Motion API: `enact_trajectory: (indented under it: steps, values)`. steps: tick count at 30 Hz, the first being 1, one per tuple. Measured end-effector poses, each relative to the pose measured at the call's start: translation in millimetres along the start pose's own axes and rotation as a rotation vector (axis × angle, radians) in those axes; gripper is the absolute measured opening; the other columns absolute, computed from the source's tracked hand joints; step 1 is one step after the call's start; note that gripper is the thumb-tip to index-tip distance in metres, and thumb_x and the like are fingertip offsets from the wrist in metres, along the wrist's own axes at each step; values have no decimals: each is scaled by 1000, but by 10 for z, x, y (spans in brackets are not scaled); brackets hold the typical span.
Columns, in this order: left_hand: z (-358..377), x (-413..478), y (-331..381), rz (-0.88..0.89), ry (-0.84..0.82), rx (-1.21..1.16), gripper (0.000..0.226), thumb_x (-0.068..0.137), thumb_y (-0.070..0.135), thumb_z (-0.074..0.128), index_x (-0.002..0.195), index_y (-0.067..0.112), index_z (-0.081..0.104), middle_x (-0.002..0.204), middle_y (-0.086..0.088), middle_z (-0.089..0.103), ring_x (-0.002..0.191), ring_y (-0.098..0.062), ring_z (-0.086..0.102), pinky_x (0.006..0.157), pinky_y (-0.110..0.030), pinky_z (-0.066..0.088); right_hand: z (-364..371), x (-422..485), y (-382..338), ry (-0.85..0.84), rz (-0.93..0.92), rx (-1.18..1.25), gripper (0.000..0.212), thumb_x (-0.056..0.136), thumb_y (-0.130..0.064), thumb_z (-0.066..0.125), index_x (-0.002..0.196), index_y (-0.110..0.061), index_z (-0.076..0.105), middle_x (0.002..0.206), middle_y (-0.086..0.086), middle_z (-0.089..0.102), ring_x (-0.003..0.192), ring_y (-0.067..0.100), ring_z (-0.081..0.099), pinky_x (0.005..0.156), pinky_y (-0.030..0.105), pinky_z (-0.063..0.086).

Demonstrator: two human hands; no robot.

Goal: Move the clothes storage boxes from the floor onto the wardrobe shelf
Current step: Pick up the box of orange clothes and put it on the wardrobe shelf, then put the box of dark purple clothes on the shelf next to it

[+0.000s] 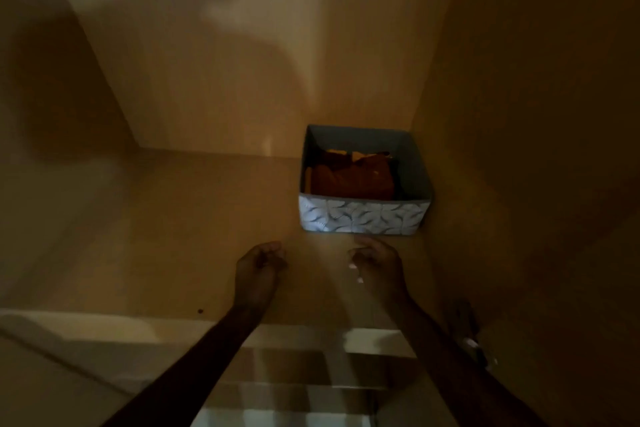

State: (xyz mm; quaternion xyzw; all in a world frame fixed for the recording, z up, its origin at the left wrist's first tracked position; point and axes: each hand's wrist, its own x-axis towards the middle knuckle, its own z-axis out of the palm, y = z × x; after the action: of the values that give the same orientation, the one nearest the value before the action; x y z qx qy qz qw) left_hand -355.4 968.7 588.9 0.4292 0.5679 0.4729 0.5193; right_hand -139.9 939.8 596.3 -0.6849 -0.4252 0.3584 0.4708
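A grey fabric storage box [363,217] with a pale leaf pattern on its front stands on the wooden wardrobe shelf [173,236], pushed into the back right corner against the side wall. Folded orange-brown clothes [353,178] lie inside it. My left hand [259,263] hovers over the shelf to the left of the box's front, fingers curled loosely, holding nothing. My right hand [375,262] is just below the box's front face, a small gap from it, fingers bent and apart, empty. The light is dim.
The wardrobe's back panel [242,62] and right side wall [519,114] enclose the shelf. The shelf's front edge [104,319] runs across below my wrists. Beneath it, lighter lower shelves or floor [294,374] show blurred.
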Motion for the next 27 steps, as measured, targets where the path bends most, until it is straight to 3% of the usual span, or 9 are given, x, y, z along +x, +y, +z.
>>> enact_trajectory:
  steps: [4,8,10,13,16,21,27]
  values:
    - [-470,-640,-165,-122,189,-136,14,88,4,63,100,8,70,98,-9,72,92,-28,66,71,-34,54,378,-367,121,-236,61,39,24,81,-8,68,98,-25,71,87,5,74,80,22,70,71,37,56]
    - [-814,-1151,-415,-208,319,-123,16,92,12,59,107,14,67,101,-7,73,91,-25,70,81,-42,54,724,-641,229,-435,66,14,17,84,-8,67,94,-21,69,82,5,70,67,16,62,59,27,48]
    - [-958,-1485,-644,-251,450,-129,18,94,12,57,109,15,66,102,-5,74,91,-24,70,82,-42,54,915,-812,343,-574,46,-32,13,81,-17,67,90,-26,70,85,1,71,73,15,64,65,30,52]
    - [-1133,-2036,-948,-311,659,-200,18,92,9,58,107,15,67,97,-5,75,85,-23,71,78,-39,53,1178,-1130,448,-790,-1,-83,16,85,-20,67,100,-24,70,93,-1,73,84,15,68,74,28,55]
    - [-1321,-2709,-1165,-385,855,-269,19,91,7,57,105,14,67,96,-7,75,83,-24,69,74,-37,50,1455,-1589,466,-995,-55,-170,21,85,-24,66,105,-21,70,93,-1,73,86,13,68,72,27,53]
    - [-1597,-3753,-1441,-397,1180,-359,19,90,9,58,105,16,67,96,-7,75,81,-21,69,75,-37,50,1883,-2440,544,-1329,-167,-308,15,81,-29,66,96,-27,70,93,-1,74,88,15,70,78,33,57]
    - [-1707,-4986,-1661,-379,1565,-488,19,90,10,59,106,16,66,97,-8,74,83,-23,69,77,-40,51,2292,-3774,500,-1687,-322,-428,12,86,-18,65,96,-20,70,81,1,72,73,12,67,64,27,49]
